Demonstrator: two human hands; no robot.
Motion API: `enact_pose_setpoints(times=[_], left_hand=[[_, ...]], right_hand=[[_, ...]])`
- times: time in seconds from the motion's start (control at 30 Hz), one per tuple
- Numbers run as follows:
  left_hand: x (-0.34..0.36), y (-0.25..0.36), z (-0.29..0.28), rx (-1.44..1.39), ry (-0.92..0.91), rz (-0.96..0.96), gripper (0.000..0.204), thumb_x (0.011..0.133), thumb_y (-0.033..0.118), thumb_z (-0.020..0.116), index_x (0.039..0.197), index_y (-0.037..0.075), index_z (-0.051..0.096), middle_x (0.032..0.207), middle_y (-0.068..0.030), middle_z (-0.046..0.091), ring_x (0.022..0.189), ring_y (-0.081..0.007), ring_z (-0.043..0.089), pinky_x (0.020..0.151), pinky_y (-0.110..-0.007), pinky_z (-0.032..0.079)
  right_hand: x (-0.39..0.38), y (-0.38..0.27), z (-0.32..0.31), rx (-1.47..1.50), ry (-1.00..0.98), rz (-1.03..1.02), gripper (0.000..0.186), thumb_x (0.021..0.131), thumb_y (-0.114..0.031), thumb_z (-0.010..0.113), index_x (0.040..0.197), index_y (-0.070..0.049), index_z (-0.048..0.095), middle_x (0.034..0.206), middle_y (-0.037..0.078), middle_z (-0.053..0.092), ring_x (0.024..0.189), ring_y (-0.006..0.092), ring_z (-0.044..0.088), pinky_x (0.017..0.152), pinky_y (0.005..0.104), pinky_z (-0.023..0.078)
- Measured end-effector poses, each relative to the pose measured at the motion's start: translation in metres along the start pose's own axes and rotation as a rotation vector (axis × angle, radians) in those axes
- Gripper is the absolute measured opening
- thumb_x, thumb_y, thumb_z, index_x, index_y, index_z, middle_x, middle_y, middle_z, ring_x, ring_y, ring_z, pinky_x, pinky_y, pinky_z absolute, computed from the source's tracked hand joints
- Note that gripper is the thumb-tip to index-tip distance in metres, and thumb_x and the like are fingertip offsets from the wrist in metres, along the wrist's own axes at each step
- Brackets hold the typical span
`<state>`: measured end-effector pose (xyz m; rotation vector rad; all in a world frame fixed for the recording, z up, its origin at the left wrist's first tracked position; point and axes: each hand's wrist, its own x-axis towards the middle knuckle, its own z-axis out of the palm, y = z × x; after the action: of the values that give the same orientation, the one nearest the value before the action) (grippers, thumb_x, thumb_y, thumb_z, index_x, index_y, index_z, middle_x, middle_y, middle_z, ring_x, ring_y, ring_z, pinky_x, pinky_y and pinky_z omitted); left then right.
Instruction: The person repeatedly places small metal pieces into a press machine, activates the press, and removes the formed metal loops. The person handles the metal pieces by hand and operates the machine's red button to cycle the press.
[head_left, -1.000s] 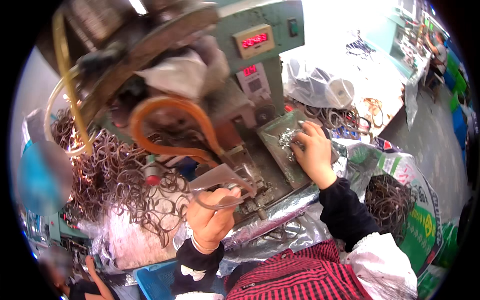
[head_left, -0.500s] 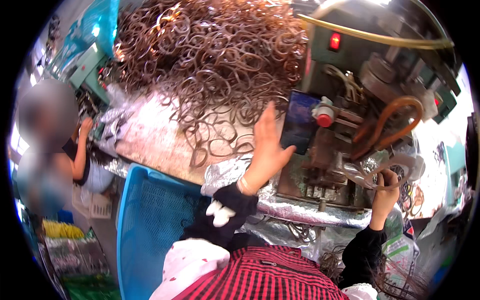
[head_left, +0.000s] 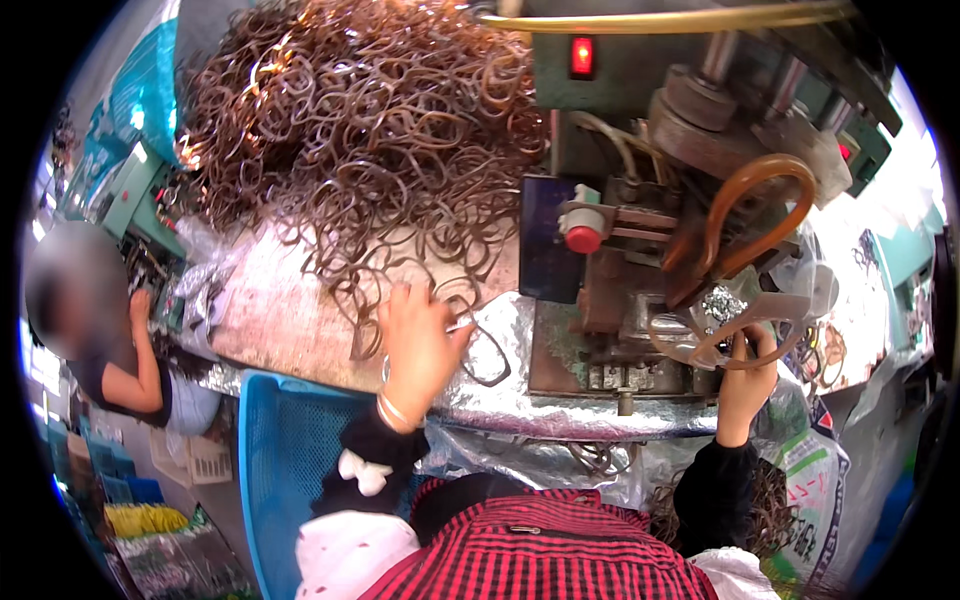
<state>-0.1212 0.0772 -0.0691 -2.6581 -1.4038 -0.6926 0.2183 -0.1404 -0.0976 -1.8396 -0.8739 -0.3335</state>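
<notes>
My left hand (head_left: 418,350) is over the worktable's front edge, its thumb and finger closing at one end of a brown loop (head_left: 488,358), a bent strap-like ring. More loose brown loops (head_left: 425,262) lie just beyond its fingers. At the bench press (head_left: 640,345), my right hand (head_left: 750,375) has its fingers drawn together beside small shiny metal pieces (head_left: 722,305). A clear curved plastic piece (head_left: 790,310) partly surrounds those fingertips, and what they hold is hidden. Above them rises a thick orange-brown loop (head_left: 765,205) on the press.
A large heap of brown loops (head_left: 370,110) covers the back of the table. A phone-like dark slab (head_left: 548,240) stands beside the red push button (head_left: 582,238). A blue basket (head_left: 262,480) is below left. Another person (head_left: 120,350) works at the far left.
My left hand has moved left, away from the dark slab, and its spread fingers have curled in at a brown loop. My right hand stays by the metal pieces. The view has shifted.
</notes>
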Motion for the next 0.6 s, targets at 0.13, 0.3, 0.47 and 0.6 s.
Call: enact_pose_setpoints(times=[0.13, 0.3, 0.47, 0.6], left_hand=[[-0.027, 0.001, 0.024, -0.161, 0.155, -0.076, 0.025, 0.068, 0.026, 0.086, 0.076, 0.008, 0.072, 0.088, -0.0092, 0.057, 0.093, -0.0319, 0.053, 0.080, -0.043, 0.043], [-0.034, 0.013, 0.008, 0.009, -0.107, -0.172, 0.021, 0.073, 0.020, 0.083, 0.081, 0.005, 0.070, 0.082, -0.0118, 0.063, 0.081, -0.0330, 0.062, 0.070, -0.044, 0.048], [-0.042, -0.001, 0.032, -0.526, 0.070, -0.134, 0.017, 0.084, 0.007, 0.071, 0.093, -0.007, 0.069, 0.084, -0.0173, 0.070, 0.072, -0.0297, 0.066, 0.068, -0.037, 0.052], [-0.050, 0.013, 0.024, -1.041, 0.154, -0.371, 0.016, 0.098, 0.001, 0.057, 0.108, -0.006, 0.067, 0.084, -0.0027, 0.064, 0.067, -0.0060, 0.053, 0.060, -0.021, 0.043]], right_hand=[[-0.023, -0.011, -0.025, 0.104, 0.040, 0.186, 0.010, 0.092, 0.000, 0.065, 0.102, 0.003, 0.065, 0.092, 0.006, 0.064, 0.085, 0.0149, 0.060, 0.081, 0.0277, 0.047], [0.009, -0.089, -0.026, 0.488, -0.169, 0.159, 0.017, 0.085, 0.004, 0.068, 0.102, 0.003, 0.065, 0.096, 0.006, 0.067, 0.089, 0.0128, 0.063, 0.084, 0.0252, 0.049], [0.037, -0.118, 0.011, 0.690, -0.258, 0.135, 0.028, 0.084, 0.002, 0.070, 0.110, 0.003, 0.061, 0.097, 0.006, 0.067, 0.093, 0.0125, 0.066, 0.085, 0.0259, 0.050], [0.028, -0.119, 0.017, 0.888, -0.267, 0.313, 0.036, 0.084, 0.000, 0.070, 0.117, 0.003, 0.058, 0.092, 0.004, 0.067, 0.091, 0.0095, 0.064, 0.084, 0.0240, 0.048]])
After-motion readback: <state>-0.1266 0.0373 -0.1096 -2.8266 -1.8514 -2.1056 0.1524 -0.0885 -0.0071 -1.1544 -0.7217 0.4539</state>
